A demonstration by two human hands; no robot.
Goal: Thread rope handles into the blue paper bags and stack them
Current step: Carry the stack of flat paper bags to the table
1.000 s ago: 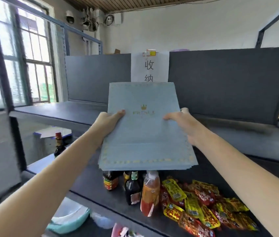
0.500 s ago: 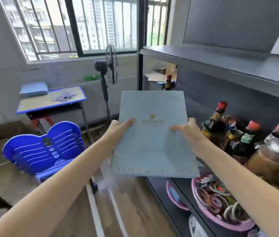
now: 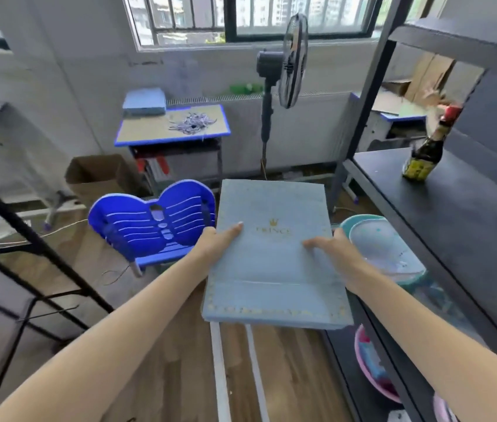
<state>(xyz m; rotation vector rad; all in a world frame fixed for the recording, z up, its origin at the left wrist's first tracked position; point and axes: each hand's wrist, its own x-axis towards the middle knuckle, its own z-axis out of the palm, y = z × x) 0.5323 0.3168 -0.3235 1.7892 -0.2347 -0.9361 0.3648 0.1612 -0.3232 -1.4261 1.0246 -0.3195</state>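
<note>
Left hand (image 3: 215,243) and right hand (image 3: 337,249) both gripping the flat blue paper bag stack (image 3: 274,263) by its sides, thumbs on top.

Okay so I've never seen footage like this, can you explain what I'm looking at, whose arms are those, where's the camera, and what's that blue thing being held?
There is no machine here. The camera sits on a person's head, looking forward and down, so the two bare arms reaching in from the bottom are the person's own. There is only this one view.

The left hand and right hand grip the two sides of a flat stack of blue paper bags, thumbs on top. The top bag carries a gold crown and lettering.

Ahead stands a blue chair and behind it a small desk bearing a pile of rope handles and another stack of blue bags. A standing fan is by the window. On the right, a dark shelf bears a sauce bottle.
</note>
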